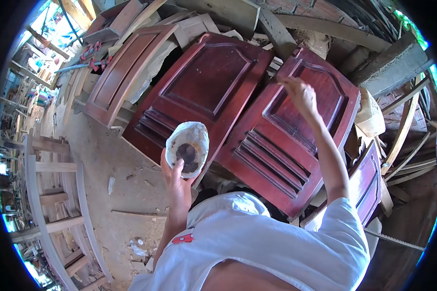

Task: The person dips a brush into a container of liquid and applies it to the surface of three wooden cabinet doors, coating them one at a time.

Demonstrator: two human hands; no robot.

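My left hand [176, 180] holds up a white cut-down plastic container [203, 145], its thumb over the rim and a dark patch at the bottom inside. My right hand [300, 95] is raised over the upper panel of a dark red wooden cabinet door [320, 145], fingers drawn together; what they pinch is too small to make out. Beside that door leans a second dark red door [206, 77], with the same arched panel and slatted lower part. The container overlaps its lower edge in this view.
A brown panelled door [126, 72] leans at the left, near red-handled clamps [94, 63]. A wooden frame like a ladder [58, 167] stands at lower left. Wood scraps lie on the floor [131, 194]. At right are a yellowish plastic jug [370, 116], another red panel [369, 182] and loose boards.
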